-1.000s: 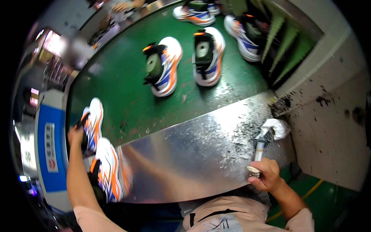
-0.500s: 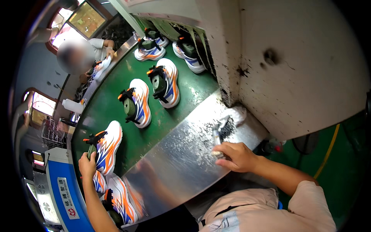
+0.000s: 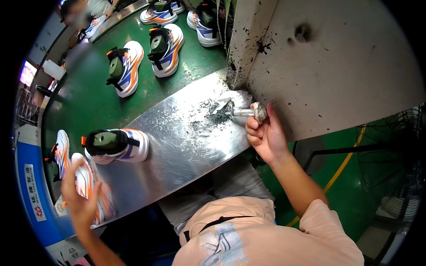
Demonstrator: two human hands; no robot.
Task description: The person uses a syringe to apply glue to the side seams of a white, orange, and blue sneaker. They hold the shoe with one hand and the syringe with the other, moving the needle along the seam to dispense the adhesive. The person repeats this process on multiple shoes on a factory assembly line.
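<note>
Head view. R hand (image 3: 265, 137) curled round a small brush tool (image 3: 248, 112), grimy knob end at the fingertips, shaft pointing left over a dark residue patch (image 3: 217, 116) on the steel counter (image 3: 177, 155), next to a white rag (image 3: 235, 98). L hand (image 3: 79, 201) spread, fingers open, touching an orange-white sneaker (image 3: 91, 190) at counter's left end. A second sneaker (image 3: 116, 144) w/ green last stands on the counter nearby. More sneakers (image 3: 166, 42) sit on the green belt (image 3: 88, 97) beyond.
</note>
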